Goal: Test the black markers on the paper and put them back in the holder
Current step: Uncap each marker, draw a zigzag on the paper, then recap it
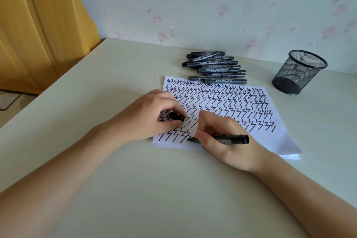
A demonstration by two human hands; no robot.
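**Operator A:** Report hand states and location of the task items.

**Operator B:** The right hand grips an uncapped black marker, with the fingers curled round the barrel. The tip touches the paper near its front edge, at the end of the lowest zigzag row. The left hand rests on the left part of the sheet and pinches the marker cap between thumb and fingers.

**Operator A:** Edges and free room?

**Operator B:** The paper lies on the table, with its far edge just beside the marker pile. Its front right corner shows a second sheet edge underneath. Zigzag marks cover most of the sheet. Blank paper lies to the right of the marker tip along the front edge, and a blank strip runs down the right margin. Bare table surface extends in front of the sheet and on its left. The table's left edge runs diagonally, well apart from both hands.

**Operator A:** Surrounding items and obstructions?

**Operator B:** The pile of capped markers lies against the far side, near the wall. The mesh holder stands upright to the right of the pile, apart from the paper's far right corner. No markers are visible inside it. The tabletop between the right hand and the holder carries only the sheet. A yellow curtain hangs beyond the table's left edge.
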